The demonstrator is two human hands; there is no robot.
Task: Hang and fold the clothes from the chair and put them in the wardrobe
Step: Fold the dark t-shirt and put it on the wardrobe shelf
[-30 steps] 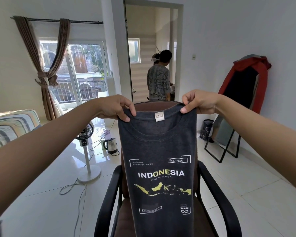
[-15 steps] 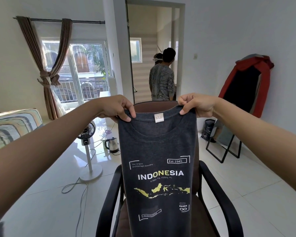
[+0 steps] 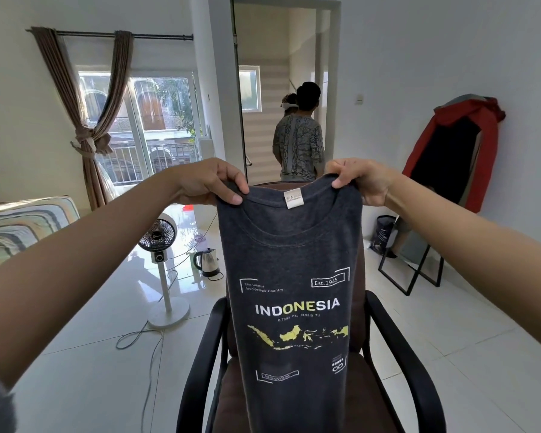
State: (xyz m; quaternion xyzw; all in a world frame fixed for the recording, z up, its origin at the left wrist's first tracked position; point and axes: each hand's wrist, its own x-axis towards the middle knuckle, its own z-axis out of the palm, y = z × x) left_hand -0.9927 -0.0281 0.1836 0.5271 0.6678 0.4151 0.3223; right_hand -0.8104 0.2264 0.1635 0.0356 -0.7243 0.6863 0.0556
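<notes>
left hand and right hand each pinching a shoulder edge of dark grey cotton t-shirt printed "indonesia", "est.1945", hanging before brown black-armed office chair, open white tiled floor around

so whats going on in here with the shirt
A person is holding up a dark grey T-shirt printed with INDONESIA, pinching its top edge with the left hand and the right hand. The shirt hangs in front of a brown office chair, already narrowed with the sleeves out of sight. No wardrobe is in view. Two other people stand in the doorway, backs turned.
</notes>
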